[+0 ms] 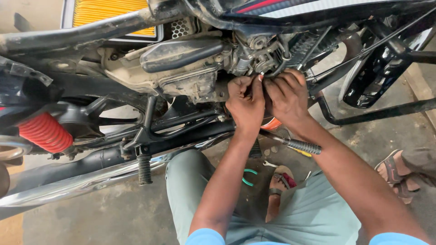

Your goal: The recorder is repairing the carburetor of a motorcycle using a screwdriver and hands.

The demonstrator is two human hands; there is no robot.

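both hands meet at the frame's upper middle, pressed against the motorcycle engine point(190, 68). the left hand point(245, 105) is curled narrow, fingertips pinching a small part too hidden to tell; the right hand point(288, 97) is curled just beside it, touching, its grip hidden too. room is tight: frame tubes point(290, 20) above, spring point(305, 43) to the right, footpeg point(303, 146) just below the wrists. on the floor point(113, 213) between the knees lie green pliers point(247, 177) and a small wrench point(270, 164). red shock point(44, 132) at left, exhaust point(81, 181) low left.

Grey concrete floor point(113, 213), stained, dusty, even daylight
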